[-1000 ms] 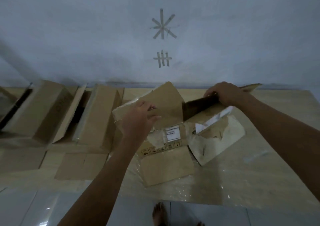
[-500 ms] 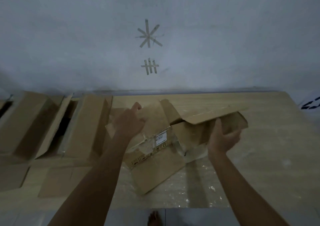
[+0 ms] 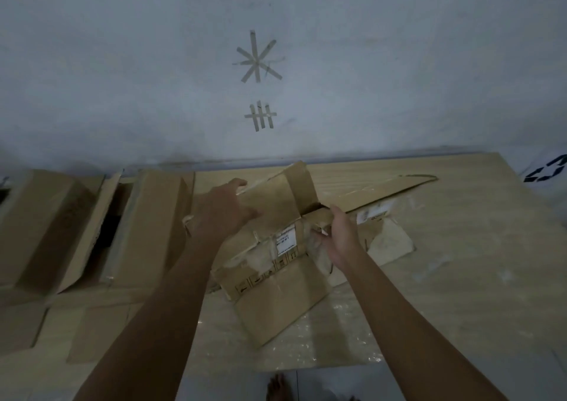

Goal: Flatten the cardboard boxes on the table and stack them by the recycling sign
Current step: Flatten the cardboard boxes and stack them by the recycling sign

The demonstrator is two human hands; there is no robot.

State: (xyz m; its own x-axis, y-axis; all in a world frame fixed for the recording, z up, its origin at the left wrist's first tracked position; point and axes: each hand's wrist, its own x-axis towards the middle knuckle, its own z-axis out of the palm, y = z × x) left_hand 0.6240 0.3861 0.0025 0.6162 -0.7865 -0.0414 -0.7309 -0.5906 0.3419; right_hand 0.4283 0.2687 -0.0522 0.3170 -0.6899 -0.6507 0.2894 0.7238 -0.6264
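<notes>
A torn, half-collapsed cardboard box (image 3: 276, 296) with white labels lies in the middle of the wooden table (image 3: 478, 247). My left hand (image 3: 222, 213) presses on its upper left panel, fingers spread over the raised flap. My right hand (image 3: 340, 235) grips the box's middle seam near a label, fingers curled into the fold. A long flap (image 3: 389, 190) stretches to the right behind it. Two unflattened boxes (image 3: 46, 228) (image 3: 153, 225) stand at the left. The recycling sign (image 3: 547, 172) shows at the far right edge.
The wall (image 3: 276, 47) behind the table carries tape marks. Flat cardboard flaps (image 3: 98, 327) lie at the front left. Clear plastic film (image 3: 322, 342) covers the table's front edge. A bare foot (image 3: 277, 388) stands on the tiled floor below.
My right hand moved left from the right flap to the box's middle seam. The left hand slid further over the upper panel. The box lies lower and the view shifted right, showing the sign.
</notes>
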